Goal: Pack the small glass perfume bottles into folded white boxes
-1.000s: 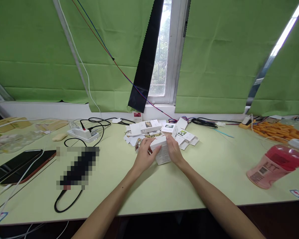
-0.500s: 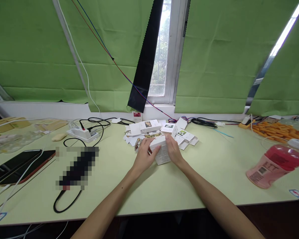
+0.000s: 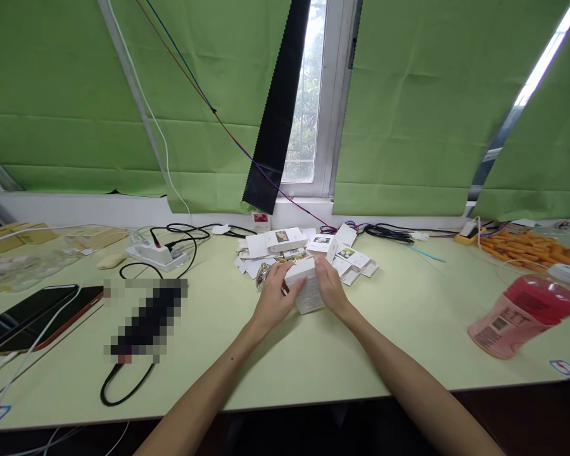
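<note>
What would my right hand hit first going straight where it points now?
The white carton, which your right hand already touches. Just beyond it, the pile of small white boxes looks next in line, though depth is hard to judge.

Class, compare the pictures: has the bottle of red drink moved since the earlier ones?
No. The bottle keeps the same place relative to the blue-edged sticker at its lower right.

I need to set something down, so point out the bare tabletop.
Bare tabletop: between the right forearm and the pink bottle; between the left forearm and the blurred dark item; between both forearms, nearer than the white box. Crowded: behind the white box, with cartons and cables; far left, with flat dark devices.
</note>
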Motion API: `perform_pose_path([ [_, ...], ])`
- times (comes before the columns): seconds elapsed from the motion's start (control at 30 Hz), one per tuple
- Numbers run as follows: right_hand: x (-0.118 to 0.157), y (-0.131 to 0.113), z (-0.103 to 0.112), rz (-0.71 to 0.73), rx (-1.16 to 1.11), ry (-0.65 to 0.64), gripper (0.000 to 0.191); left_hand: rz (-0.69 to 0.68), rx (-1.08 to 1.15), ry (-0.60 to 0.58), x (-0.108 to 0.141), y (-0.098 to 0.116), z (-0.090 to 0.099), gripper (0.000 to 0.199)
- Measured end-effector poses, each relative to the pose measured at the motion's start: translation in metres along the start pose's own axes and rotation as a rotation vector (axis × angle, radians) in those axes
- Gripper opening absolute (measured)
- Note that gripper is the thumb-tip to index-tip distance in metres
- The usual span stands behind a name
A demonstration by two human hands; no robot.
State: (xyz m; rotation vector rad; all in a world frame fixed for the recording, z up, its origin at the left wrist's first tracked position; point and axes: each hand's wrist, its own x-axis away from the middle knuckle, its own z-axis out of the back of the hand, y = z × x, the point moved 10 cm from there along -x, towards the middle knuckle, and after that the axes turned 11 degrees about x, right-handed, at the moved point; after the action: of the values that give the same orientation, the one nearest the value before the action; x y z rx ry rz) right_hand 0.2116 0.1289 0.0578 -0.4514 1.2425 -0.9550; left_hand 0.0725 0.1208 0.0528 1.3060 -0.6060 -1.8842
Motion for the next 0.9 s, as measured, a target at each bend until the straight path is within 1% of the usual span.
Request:
perform_pose_path([
  [0.9, 0.0008, 0.0018, -0.0021, -0.005, 0.009, -0.011, 0.037, 0.004, -0.003, -0.002, 0.0008, -0.0015, 0.0003, 0.03],
])
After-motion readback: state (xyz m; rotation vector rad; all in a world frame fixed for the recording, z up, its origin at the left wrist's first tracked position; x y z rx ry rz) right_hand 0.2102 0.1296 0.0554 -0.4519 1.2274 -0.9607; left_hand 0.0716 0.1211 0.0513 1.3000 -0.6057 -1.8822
